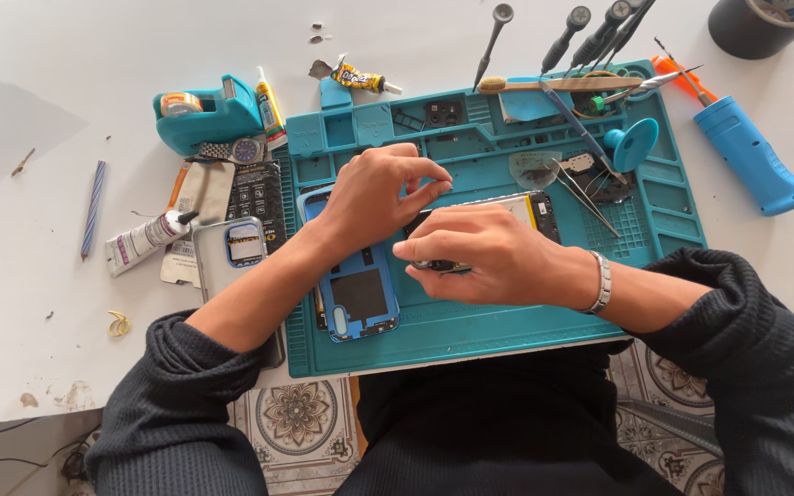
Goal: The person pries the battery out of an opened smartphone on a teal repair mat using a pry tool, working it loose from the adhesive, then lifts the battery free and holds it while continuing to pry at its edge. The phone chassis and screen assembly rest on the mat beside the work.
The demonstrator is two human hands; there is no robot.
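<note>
On the teal repair mat [507,331], both hands pinch an opened phone [530,207]: left hand [379,197] at its top edge, right hand [489,257] covering its lower half.

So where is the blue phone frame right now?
In the head view, the blue phone frame lies on the teal mat, left of centre, just under the left hand and beside the grey phone back.

1 head camera looks steeply down, close, over a teal repair mat [507,340].
</note>
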